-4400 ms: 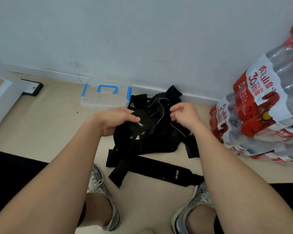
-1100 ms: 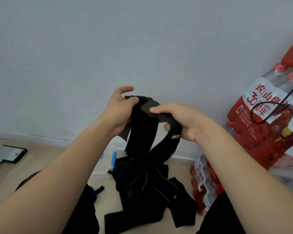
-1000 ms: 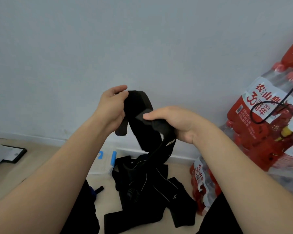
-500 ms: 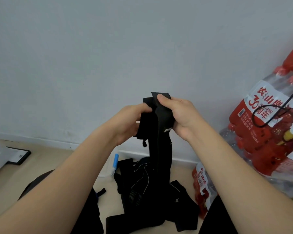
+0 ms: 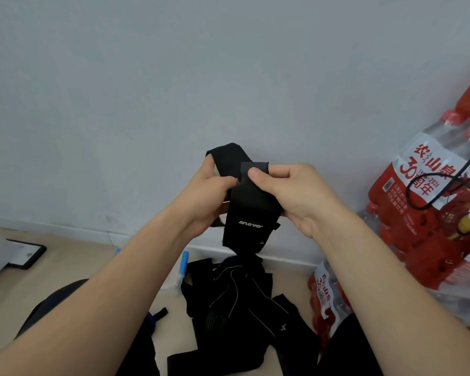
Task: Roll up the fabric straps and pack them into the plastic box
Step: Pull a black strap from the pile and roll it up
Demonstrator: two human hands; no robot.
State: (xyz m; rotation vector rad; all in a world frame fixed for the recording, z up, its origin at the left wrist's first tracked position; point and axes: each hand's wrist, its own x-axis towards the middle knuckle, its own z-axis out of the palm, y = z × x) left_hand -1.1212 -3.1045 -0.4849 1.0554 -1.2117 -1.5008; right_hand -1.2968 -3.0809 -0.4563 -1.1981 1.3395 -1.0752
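Black fabric straps point(image 5: 242, 316) lie heaped on the floor point(image 5: 73, 267) below. The plastic box point(image 5: 184, 264) beside them is mostly hidden behind my left forearm point(image 5: 136, 280); I cannot tell its contents. I hold one strap point(image 5: 251, 213) raised, probably to roll it tight: my left hand point(image 5: 204, 202) grips the folded top and my right hand point(image 5: 296, 196) pinches its free end.

Matt black cloth strap point(image 5: 251, 210)

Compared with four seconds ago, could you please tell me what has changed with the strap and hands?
The strap was lifted from the floor pile before the wall and gathered short; the left hand and right hand both grip it. The pile, plastic box and bottle packs stayed put.
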